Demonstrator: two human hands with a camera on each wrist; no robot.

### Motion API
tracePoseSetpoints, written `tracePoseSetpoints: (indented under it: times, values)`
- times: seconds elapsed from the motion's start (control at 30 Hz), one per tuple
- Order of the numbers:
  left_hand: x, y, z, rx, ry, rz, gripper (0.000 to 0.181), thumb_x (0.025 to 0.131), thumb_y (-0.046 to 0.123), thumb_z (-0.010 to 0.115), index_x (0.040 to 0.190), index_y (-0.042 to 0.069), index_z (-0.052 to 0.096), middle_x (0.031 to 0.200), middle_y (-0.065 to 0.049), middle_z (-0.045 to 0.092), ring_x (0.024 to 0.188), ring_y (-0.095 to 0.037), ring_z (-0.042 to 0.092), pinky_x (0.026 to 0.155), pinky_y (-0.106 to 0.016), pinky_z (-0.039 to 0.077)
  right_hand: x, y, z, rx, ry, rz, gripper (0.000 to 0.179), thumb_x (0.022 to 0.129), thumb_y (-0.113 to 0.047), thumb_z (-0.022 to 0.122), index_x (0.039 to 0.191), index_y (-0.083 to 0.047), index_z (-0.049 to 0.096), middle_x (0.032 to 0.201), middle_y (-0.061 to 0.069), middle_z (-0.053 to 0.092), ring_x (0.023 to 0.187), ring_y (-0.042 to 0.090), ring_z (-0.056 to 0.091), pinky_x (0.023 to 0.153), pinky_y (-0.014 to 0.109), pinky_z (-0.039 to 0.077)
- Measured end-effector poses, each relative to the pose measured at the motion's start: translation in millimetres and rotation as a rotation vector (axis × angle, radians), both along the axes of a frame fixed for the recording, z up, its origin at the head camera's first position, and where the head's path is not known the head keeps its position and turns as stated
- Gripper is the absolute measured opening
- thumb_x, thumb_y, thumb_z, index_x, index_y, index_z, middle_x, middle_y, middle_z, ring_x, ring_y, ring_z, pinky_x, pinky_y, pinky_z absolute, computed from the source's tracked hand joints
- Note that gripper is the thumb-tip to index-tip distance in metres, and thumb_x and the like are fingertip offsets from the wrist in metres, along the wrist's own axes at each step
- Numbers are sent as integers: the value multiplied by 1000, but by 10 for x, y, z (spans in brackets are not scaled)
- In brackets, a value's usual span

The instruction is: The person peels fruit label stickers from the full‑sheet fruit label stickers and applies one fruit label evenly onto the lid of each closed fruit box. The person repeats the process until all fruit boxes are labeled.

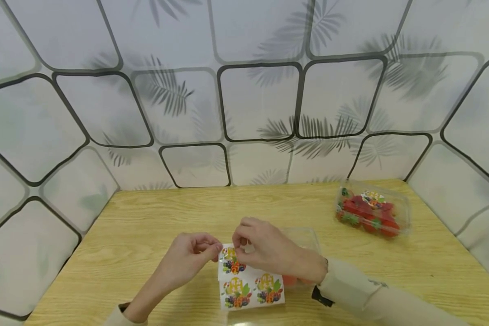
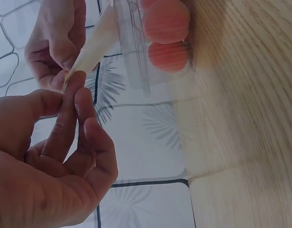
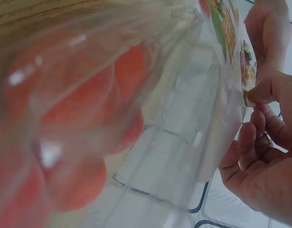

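A white sheet of fruit-print stickers (image 1: 252, 293) is held up over the near middle of the table. My left hand (image 1: 189, 257) pinches its upper left corner between thumb and index finger. At the top edge, my right hand (image 1: 265, 244) has thumb and fingertips closed on the edge of a sticker (image 3: 249, 71). Behind the sheet and under my right forearm is a clear plastic box (image 1: 303, 235). Round orange-red fruits (image 2: 167, 21) show inside it; the sheet and arm partly hide them in the head view.
Another clear box (image 1: 405, 206) stands at the back right, holding strawberries (image 1: 371, 219), with a similar sticker (image 1: 373, 199) on its lid. Leaf-patterned white cloth (image 1: 261, 104) walls the wooden table (image 1: 167, 208) at the back and sides.
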State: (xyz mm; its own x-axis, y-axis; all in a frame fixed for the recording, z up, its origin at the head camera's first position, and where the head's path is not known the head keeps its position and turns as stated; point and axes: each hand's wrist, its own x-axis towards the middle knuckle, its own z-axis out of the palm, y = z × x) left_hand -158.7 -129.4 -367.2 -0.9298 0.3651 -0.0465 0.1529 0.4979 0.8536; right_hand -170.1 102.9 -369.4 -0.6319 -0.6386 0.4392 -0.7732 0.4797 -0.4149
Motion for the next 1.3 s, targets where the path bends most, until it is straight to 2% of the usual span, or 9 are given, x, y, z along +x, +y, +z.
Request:
tracePoseSetpoints:
  times: [0.03, 0.17, 0.23, 0.4, 0.53, 0.63, 0.83, 1.03, 1.3]
  values:
    - [3, 5, 0, -3, 0, 5, 20, 100, 28, 65, 100, 11, 76, 82, -8, 74, 56, -7, 46, 50, -21, 31, 4, -7, -4, 4, -2, 3, 13, 85, -5, 71, 84, -15, 64, 84, -6, 59, 77, 4, 52, 68, 12, 46]
    - [11, 21, -1, -4, -15, 27, 19, 100, 25, 65, 99, 9, 75, 78, -7, 74, 62, -11, 55, 53, -22, 32, 18, -23, -34, 11, -6, 16, 13, 84, -3, 69, 85, -14, 63, 85, -5, 57, 77, 3, 51, 68, 11, 47]
    - [11, 26, -1, 1, -30, 38, 18, 99, 24, 65, 98, 9, 76, 77, -6, 74, 62, -11, 54, 53, -22, 32, 26, -26, -45, 9, -5, 19, 13, 84, -2, 68, 85, -14, 63, 85, -5, 57, 77, 2, 50, 69, 10, 47]
    - [1, 25, -10, -3, -53, 81, 18, 97, 22, 65, 97, 9, 77, 75, -4, 73, 54, -7, 37, 49, -21, 27, 56, -33, -51, -15, 7, 37, 15, 82, -1, 68, 84, -15, 63, 84, -6, 58, 76, 0, 52, 68, 8, 47]
    - [-18, 13, -24, 13, -56, 119, 19, 97, 21, 65, 100, 6, 77, 76, -2, 74, 62, -12, 57, 58, -21, 43, 77, -41, -46, -22, 39, 52, 14, 81, -2, 69, 84, -15, 64, 85, -6, 60, 79, 1, 58, 71, 6, 48]
    - [-32, 3, -36, 26, -55, 127, 20, 98, 22, 65, 101, 7, 78, 78, -1, 75, 79, -20, 70, 69, -25, 52, 85, -38, -44, -9, 46, 48, 13, 83, -2, 71, 87, -14, 66, 88, -5, 63, 83, 3, 62, 74, 6, 49]
    - [-39, -21, -55, 34, -55, 129, 19, 98, 22, 65, 101, 8, 78, 83, -2, 76, 78, -15, 70, 69, -25, 54, 91, -21, -63, -4, 12, 51, 15, 86, 2, 72, 93, -11, 68, 94, -2, 69, 90, 7, 66, 80, 11, 53]
    - [-46, -44, -81, 63, -68, 123, 22, 99, 21, 65, 105, 4, 76, 86, -4, 78, 75, -14, 71, 65, -25, 52, 100, -17, -62, -45, 13, 76, 18, 86, 5, 72, 95, -9, 70, 94, 0, 72, 87, 4, 67, 77, 12, 54]
    - [-67, -87, -116, 124, -103, 102, 24, 101, 21, 63, 110, 0, 73, 91, -8, 77, 75, -15, 70, 64, -25, 55, 105, -25, -73, -58, 105, 76, 19, 82, 3, 76, 93, -13, 72, 91, -5, 73, 85, 2, 67, 78, 16, 53]
